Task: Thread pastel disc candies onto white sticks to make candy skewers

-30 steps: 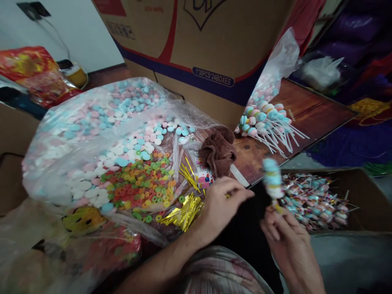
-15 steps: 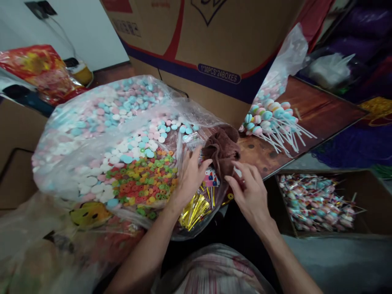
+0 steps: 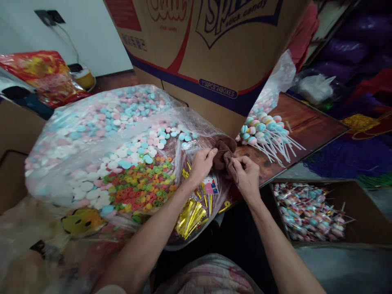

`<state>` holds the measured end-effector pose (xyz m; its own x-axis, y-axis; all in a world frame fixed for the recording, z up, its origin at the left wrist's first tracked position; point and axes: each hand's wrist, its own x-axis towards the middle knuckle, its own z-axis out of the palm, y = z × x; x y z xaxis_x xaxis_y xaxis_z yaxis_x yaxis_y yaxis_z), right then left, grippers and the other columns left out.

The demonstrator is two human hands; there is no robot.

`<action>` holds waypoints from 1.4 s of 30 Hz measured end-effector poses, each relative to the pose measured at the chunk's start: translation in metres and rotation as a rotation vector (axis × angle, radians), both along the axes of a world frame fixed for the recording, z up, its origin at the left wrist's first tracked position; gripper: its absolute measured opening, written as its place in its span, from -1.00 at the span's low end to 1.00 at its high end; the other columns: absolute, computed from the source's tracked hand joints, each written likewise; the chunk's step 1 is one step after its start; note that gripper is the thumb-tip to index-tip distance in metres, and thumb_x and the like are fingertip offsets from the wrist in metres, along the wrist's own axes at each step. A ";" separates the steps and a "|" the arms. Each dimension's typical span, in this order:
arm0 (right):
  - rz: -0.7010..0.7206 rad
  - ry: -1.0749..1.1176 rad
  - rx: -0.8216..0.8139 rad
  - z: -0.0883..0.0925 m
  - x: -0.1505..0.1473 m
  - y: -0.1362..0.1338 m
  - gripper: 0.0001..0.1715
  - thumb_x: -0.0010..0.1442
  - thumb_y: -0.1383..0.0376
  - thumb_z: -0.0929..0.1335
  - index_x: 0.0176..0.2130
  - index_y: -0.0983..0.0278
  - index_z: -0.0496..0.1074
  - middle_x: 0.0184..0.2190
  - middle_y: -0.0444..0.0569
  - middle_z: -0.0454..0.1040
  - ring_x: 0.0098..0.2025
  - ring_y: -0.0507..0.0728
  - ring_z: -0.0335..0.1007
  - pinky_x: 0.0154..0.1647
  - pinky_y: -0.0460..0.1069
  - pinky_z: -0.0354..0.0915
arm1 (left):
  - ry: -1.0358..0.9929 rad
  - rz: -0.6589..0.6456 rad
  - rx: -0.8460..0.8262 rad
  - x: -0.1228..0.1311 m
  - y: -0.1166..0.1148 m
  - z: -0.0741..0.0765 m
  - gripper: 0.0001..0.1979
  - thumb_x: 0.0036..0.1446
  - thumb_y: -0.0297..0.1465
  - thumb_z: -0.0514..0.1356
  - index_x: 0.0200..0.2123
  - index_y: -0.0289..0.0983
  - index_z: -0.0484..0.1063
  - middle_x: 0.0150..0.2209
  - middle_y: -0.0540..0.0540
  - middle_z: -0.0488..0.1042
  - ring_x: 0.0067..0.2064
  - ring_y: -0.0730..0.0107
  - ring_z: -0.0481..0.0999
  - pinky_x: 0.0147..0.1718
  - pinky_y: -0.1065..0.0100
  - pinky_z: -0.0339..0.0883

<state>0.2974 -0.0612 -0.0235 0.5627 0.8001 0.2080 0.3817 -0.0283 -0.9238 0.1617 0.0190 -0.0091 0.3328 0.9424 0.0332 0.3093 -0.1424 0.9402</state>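
A crumpled brown cloth (image 3: 221, 160) lies between my hands at the right end of a large clear plastic bag. My right hand (image 3: 247, 176) is closed, thumb and fingers pinching a fold of the cloth. At its left edge, my left hand (image 3: 202, 165) is closed too, with thumb and forefinger pinched together on the cloth's edge. Below my left wrist lies a bundle of gold twist ties (image 3: 191, 218). Beside it is a small printed card or wrapper (image 3: 210, 185). Ring-shaped gummy candies (image 3: 142, 183) and pastel candy discs (image 3: 119, 110) spread over the plastic on the left.
A big carton (image 3: 190, 61) stands behind. Candy sticks with white handles (image 3: 266, 130) lie on the brown table (image 3: 309, 118) at right. Below them, an open box (image 3: 361, 216) holds many wrapped candy sticks. A red and yellow packet (image 3: 43, 75) sits at far left.
My hands have come closer together. The left has moved up and right to the cloth, and the right has gone from open fingers to pinching it. The view has shifted slightly.
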 end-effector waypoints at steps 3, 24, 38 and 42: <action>0.004 0.183 0.030 0.004 -0.001 0.002 -0.58 0.17 0.05 0.38 -0.55 0.24 0.31 -0.68 -0.23 0.24 -0.60 -0.01 0.10 -0.56 -0.08 0.10 | -0.084 0.028 -0.082 0.001 0.000 -0.004 -0.60 0.26 -0.18 0.05 -0.58 -0.25 0.19 -0.64 0.11 0.11 -0.54 0.51 0.15 -0.52 0.41 0.01; -0.025 0.654 0.125 0.011 0.003 -0.008 -0.48 0.04 -0.04 0.49 -0.56 0.25 0.28 -0.69 -0.25 0.32 -0.68 -0.06 0.15 -0.65 -0.13 0.11 | -0.018 0.166 0.105 0.009 0.005 0.009 -0.70 0.28 -0.29 0.04 -0.51 -0.25 0.26 -0.53 0.08 0.27 -0.43 0.47 0.27 -0.36 0.40 0.15; 0.001 -0.422 -0.149 0.008 0.010 0.013 -0.71 0.19 0.23 0.31 -0.13 0.27 0.51 -0.20 0.12 0.47 -0.16 0.26 0.34 -0.07 0.17 0.25 | 0.044 -0.015 -0.115 0.007 0.014 -0.004 -0.70 0.02 -0.36 0.27 -0.14 -0.30 0.43 -0.48 0.07 0.34 -0.48 0.47 0.33 -0.45 0.40 0.23; 0.060 -0.326 -0.050 0.006 0.005 0.015 -0.80 0.18 0.32 0.27 -0.30 0.25 0.48 -0.31 0.03 0.46 -0.24 0.20 0.35 -0.12 0.11 0.26 | 0.111 -0.175 -0.007 0.009 0.015 0.001 -0.67 -0.13 -0.34 0.37 -0.23 -0.30 0.49 -0.38 -0.03 0.47 -0.34 0.35 0.45 -0.34 0.34 0.33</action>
